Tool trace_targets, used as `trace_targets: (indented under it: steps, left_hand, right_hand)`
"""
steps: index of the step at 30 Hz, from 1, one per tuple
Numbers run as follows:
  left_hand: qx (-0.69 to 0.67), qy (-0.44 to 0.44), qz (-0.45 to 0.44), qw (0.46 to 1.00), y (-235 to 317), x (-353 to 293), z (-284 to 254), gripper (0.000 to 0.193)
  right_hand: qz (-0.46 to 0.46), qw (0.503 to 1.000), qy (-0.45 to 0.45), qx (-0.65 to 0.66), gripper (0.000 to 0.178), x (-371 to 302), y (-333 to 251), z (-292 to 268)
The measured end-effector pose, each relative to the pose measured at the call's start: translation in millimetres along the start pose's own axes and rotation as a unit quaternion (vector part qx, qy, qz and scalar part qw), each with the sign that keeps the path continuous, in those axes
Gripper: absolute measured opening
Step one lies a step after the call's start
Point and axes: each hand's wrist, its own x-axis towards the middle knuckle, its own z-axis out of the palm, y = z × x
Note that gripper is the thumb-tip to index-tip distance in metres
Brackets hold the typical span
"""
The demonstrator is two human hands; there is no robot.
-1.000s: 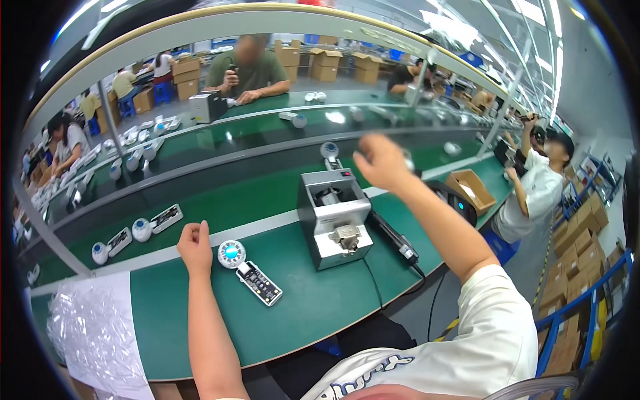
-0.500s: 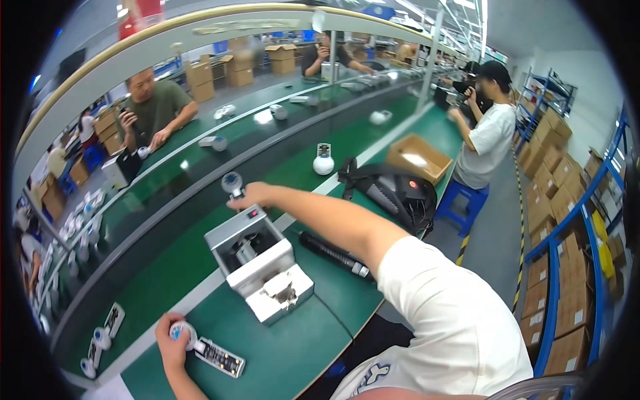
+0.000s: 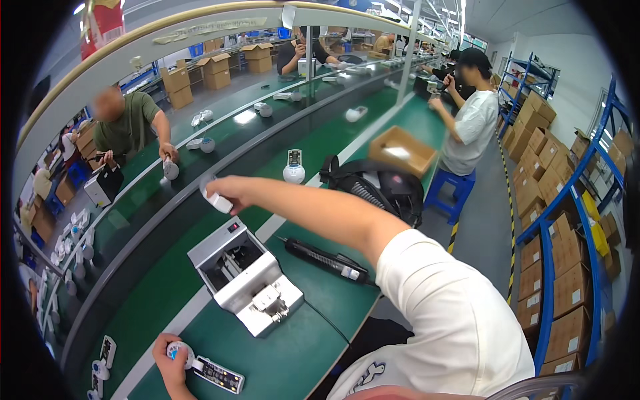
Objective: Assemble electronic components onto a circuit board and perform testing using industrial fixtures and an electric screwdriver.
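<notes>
Stretching behind the green worktable (image 3: 280, 365) is a long green belt (image 3: 150, 277), with a boxy grey machine (image 3: 248, 268) on the table and a black electric screwdriver (image 3: 321, 259) just beside it. Hands are well apart: right hand (image 3: 230, 192) pinching a white gadget (image 3: 221, 203) over the belt, left hand (image 3: 169, 358) gripping the open-backed gadget (image 3: 223, 378) by its round head, near the table's edge strip.

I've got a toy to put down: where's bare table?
Green tabletop between the silver machine, the device in the left hand and black cable; also between that cable and the black screwdriver. Crowded around the backpack and box.
</notes>
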Motion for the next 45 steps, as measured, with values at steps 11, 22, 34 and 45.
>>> trace_targets:
  steps: [11,22,34,45]
  left_hand:
    - [0.000,0.012,-0.021,1.000,-4,-3,-16,0.017]
    - [-0.004,0.009,-0.005,1.000,10,-10,-8,0.018]
    - [0.140,0.034,0.120,0.982,68,-16,15,0.033]
    - [0.361,-0.024,0.064,0.930,82,-21,31,0.058]
  right_hand:
    - [-0.264,0.892,-0.106,-0.352,0.058,-317,-21,152]
    - [-0.150,0.835,0.009,-0.529,0.049,-277,111,228]
    - [-0.241,0.859,0.000,-0.453,0.049,-263,128,235]
    - [-0.427,0.832,0.109,-0.336,0.039,-316,129,154]
